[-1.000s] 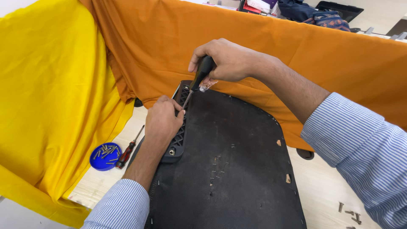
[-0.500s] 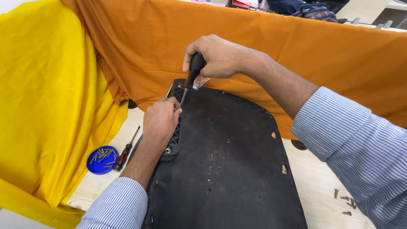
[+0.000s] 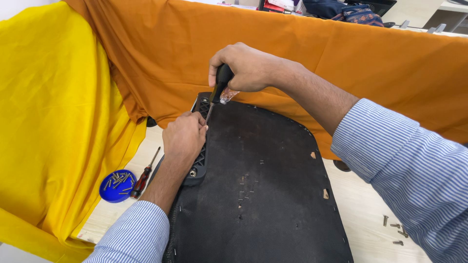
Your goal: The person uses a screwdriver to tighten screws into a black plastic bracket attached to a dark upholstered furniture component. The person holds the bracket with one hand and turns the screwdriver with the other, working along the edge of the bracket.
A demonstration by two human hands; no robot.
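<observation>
While the right hand (image 3: 246, 65) is clenched round the black-handled screwdriver (image 3: 218, 92), tip down at the black plastic bracket (image 3: 199, 163), the left hand (image 3: 184, 139) pinches the shaft near the tip. Bracket sits on the dark seat panel (image 3: 263, 195) on the surface (image 3: 370, 229); panel looks stiff, heavy-ish, best gripped by its edges
</observation>
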